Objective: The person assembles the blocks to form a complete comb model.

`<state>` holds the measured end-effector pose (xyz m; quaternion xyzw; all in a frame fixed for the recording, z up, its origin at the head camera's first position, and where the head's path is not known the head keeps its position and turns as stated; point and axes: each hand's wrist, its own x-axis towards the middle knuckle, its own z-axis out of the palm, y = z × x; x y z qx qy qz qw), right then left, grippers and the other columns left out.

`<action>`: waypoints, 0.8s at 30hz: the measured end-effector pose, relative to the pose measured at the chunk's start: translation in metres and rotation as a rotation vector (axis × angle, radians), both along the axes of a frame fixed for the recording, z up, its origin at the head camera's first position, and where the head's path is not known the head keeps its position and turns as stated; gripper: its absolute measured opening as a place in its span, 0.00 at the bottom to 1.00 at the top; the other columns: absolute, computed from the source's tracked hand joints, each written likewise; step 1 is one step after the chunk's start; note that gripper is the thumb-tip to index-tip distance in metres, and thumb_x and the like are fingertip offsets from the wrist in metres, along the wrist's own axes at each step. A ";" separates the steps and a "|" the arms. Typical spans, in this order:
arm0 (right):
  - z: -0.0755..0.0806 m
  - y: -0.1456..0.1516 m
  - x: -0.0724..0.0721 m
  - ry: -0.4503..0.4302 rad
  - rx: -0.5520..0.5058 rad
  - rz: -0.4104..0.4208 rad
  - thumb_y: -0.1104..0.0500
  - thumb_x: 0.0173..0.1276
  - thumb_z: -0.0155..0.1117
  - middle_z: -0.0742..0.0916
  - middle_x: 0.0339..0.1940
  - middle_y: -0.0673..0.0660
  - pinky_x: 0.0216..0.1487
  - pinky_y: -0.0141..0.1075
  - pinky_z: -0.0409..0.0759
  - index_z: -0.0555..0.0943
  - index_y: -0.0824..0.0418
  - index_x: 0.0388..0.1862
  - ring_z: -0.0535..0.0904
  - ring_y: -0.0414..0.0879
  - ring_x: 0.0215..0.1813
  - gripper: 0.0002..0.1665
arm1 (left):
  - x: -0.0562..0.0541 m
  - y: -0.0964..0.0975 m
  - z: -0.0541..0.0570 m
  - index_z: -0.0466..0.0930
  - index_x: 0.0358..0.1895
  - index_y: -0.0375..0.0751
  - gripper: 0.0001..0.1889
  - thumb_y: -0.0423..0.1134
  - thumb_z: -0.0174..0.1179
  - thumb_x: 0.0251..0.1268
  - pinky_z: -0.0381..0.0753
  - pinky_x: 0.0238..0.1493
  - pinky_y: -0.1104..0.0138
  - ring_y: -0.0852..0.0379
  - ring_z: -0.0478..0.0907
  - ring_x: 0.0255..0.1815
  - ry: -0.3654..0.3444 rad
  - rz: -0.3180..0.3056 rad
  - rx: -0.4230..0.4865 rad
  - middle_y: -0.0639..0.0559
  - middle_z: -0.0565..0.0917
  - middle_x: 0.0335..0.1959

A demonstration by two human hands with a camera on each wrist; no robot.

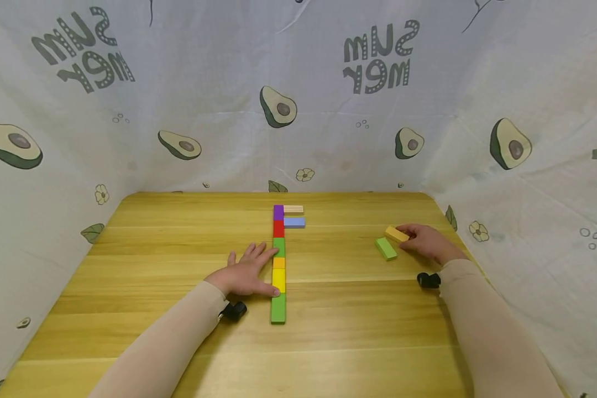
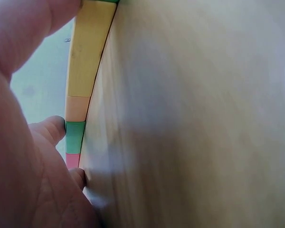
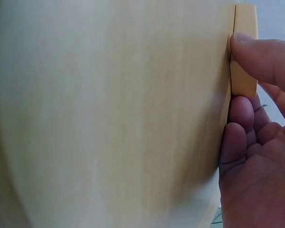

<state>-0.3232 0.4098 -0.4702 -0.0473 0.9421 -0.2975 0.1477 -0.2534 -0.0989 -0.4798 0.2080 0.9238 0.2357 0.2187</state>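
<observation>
Several coloured wooden blocks form a straight line on the table: purple [image 1: 278, 212], red [image 1: 278, 229], green [image 1: 279, 244], a short orange one, a yellow block [image 2: 91, 52] and a longer green block [image 1: 278, 310] nearest me. My left hand [image 1: 246, 273] lies along the left of this line with fingers spread, its thumb at the yellow block's near end and its index fingertip at the upper green block. Far to the right, my right hand [image 1: 430, 243] pinches a yellow-orange block [image 3: 245, 80] between thumb and fingers, low at the tabletop. Beside it lies a light green block [image 1: 386, 249].
A plain wood block [image 1: 293, 210] and a blue block [image 1: 294, 223] stick out rightward from the line's far end, with a gap between them. The wooden table [image 1: 338, 331] is bordered at the back and sides by a white avocado-print cloth [image 1: 318, 155].
</observation>
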 end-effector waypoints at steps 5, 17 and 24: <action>0.003 -0.001 0.002 0.015 0.016 0.007 0.55 0.76 0.67 0.81 0.59 0.71 0.50 0.38 0.79 0.68 0.70 0.78 0.80 0.54 0.50 0.38 | -0.001 0.000 0.001 0.47 0.87 0.63 0.57 0.68 0.71 0.58 0.27 0.77 0.25 0.39 0.32 0.90 -0.001 0.001 0.001 0.46 0.41 0.90; 0.002 -0.002 0.002 0.049 0.056 0.006 0.56 0.76 0.67 0.83 0.57 0.70 0.50 0.41 0.78 0.70 0.69 0.77 0.79 0.55 0.48 0.36 | 0.001 -0.001 0.001 0.47 0.87 0.62 0.58 0.66 0.72 0.57 0.27 0.77 0.25 0.38 0.32 0.90 -0.005 0.000 0.014 0.44 0.41 0.90; -0.003 0.001 -0.001 0.043 0.064 0.011 0.56 0.76 0.66 0.82 0.58 0.70 0.53 0.44 0.78 0.70 0.68 0.78 0.79 0.55 0.49 0.36 | 0.002 0.000 0.002 0.46 0.87 0.63 0.57 0.67 0.71 0.58 0.26 0.77 0.26 0.39 0.31 0.90 -0.007 -0.004 0.002 0.46 0.40 0.90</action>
